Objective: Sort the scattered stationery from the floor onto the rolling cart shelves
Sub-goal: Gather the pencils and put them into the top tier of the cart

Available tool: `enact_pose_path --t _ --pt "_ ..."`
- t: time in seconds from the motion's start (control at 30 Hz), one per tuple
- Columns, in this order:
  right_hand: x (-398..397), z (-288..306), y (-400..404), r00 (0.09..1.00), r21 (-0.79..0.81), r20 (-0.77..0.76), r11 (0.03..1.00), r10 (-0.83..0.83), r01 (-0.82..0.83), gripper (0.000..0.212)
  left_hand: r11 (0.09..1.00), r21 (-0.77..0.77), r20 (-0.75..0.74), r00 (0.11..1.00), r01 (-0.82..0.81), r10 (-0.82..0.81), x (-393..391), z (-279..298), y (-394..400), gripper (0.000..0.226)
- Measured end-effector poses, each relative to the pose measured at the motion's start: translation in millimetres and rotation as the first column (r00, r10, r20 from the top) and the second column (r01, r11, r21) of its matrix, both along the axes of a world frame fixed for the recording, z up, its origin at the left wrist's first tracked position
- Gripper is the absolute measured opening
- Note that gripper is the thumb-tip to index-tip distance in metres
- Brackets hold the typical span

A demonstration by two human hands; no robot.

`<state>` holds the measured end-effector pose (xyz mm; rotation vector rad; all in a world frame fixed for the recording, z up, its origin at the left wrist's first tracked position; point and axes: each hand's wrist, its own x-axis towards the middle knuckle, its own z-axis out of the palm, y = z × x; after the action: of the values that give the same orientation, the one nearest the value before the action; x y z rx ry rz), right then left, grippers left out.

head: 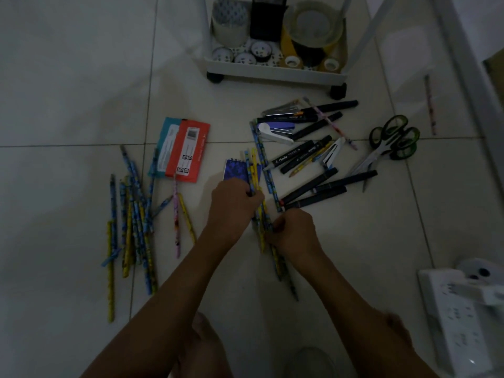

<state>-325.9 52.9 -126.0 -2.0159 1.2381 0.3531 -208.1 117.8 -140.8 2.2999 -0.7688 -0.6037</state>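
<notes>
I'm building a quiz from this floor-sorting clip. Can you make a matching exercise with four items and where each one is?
Items:
1. pencil bundle
2. scissors
3. tape rolls
4. red packet

Places:
A. on the cart's bottom shelf
B. on the floor, right of the black markers
C. held by both hands
D. on the floor, overlapping a teal packet

Pairs: 1-C, 2-B, 3-A, 4-D

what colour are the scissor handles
Green and black, on the scissors lying right of the markers; head view.
</notes>
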Motion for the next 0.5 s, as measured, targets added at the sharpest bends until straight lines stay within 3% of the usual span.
enact_pose_path --t 0.1,0.17,0.23,0.33,0.4,0.5 --pt "1 -1 6 1.000 -0.039 0.020 0.999 0.010 -0.009 0.022 1.000 -0.004 -0.005 1.000 0.015 -0.015 7 -1 9 0.048" --pt "1 -2 9 0.999 -0.042 0.030 0.999 0.028 -0.027 0.040 1.000 0.012 -0.031 0.999 0.012 -0.012 14 -4 17 0.047" --pt "2 1 10 0.998 -0.054 0.018 0.997 0.061 -0.060 0.035 1.000 0.029 -0.074 0.997 -0.006 0.008 18 -2 26 0.048" --pt "8 7 10 0.995 -0.037 0.034 0.995 0.096 -0.095 0.040 0.988 -0.053 -0.343 0.931 -0.148 0.121 25 5 36 0.041" --pt "20 16 7 0.988 0.015 0.036 0.988 0.150 -0.151 0.049 0.969 -0.055 -0.438 0.878 -0.241 0.193 32 12 46 0.037" --pt "46 32 7 0.970 0.088 0.047 0.967 0.238 -0.241 0.036 0.967 -0.035 -0.300 0.926 -0.251 0.230 53 17 77 0.042"
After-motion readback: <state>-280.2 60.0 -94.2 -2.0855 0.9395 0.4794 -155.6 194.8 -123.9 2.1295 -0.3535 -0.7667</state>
